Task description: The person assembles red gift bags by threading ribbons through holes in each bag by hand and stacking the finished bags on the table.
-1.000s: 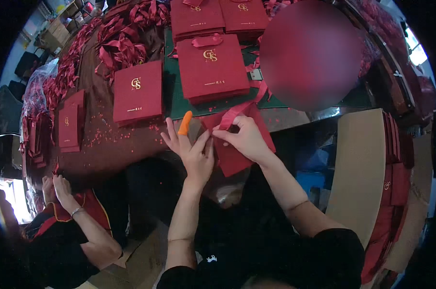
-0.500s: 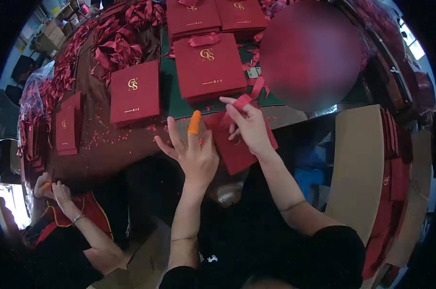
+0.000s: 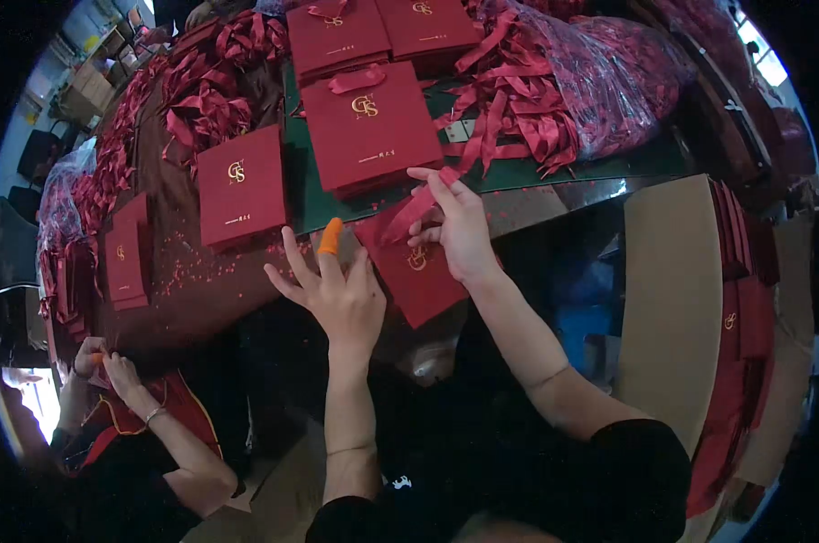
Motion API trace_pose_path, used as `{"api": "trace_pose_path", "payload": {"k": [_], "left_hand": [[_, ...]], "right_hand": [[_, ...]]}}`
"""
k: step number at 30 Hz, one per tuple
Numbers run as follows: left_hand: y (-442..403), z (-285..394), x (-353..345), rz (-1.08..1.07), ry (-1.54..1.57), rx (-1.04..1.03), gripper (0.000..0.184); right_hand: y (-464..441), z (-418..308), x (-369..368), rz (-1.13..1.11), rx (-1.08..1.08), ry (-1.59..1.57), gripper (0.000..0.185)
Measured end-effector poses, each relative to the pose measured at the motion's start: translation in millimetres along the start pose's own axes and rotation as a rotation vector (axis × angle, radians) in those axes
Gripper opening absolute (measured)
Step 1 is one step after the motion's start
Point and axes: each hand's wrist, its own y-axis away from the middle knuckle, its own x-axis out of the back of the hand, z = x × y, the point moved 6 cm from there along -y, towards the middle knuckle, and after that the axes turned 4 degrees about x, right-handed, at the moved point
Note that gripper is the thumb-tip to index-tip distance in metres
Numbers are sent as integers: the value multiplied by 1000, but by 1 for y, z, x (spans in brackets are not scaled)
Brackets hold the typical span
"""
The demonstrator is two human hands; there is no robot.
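Observation:
A red paper bag (image 3: pixel 418 294) with a gold logo lies tilted at the table edge in front of me. My right hand (image 3: pixel 463 231) is above it, pinching a red ribbon (image 3: pixel 414 213) between thumb and fingers. The ribbon's lower end hangs down to the bag's top edge. Just left of the bag is my left hand (image 3: pixel 344 294), its fingers spread and an orange finger cot (image 3: pixel 331 237) on one of them. Whether its thumb side touches the bag I cannot tell. Behind, a stack of red bags (image 3: pixel 373 136) stands on a green mat (image 3: pixel 298 181).
Plastic-wrapped red ribbons (image 3: pixel 599 86) lie at back right, more ribbons (image 3: pixel 210 109) at back left. Another red bag (image 3: pixel 242 190) lies left. A cardboard box (image 3: pixel 667 299) holding red bags stands at right. A co-worker's hands (image 3: pixel 111 366) are at lower left.
The view has shifted a little. My right hand still grips the ribbon, which now stretches longer down toward the bag. My left hand stays spread beside the bag.

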Motion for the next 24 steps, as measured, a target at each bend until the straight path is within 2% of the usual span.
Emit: {"api": "trace_pose_path", "payload": {"k": [4,7,9,10,12,13,19,24], "left_hand": [[-2,0,2,15,-4,-3,8],[0,-3,0,14,2,0,10],[0,-8,-4,-7,0,1,11],[1,-12,-7,-17,72,19,12],[2,-16,-11,-28,139,38,14],[2,-18,-11,-19,187,49,15],[9,-19,-19,37,403,104,24],[4,-19,-20,72,323,50,20]], "right_hand": [[1,-1,2,15,27,-26,34],[3,2,-3,-58,82,-16,32],[5,12,-3,-183,52,218,25],[9,14,-3,-175,46,267,20],[13,2,-14,-241,443,556,21],[12,13,-13,-278,302,603,19],[12,17,-16,-284,285,599,15],[9,22,-16,-325,308,679,13]]}}
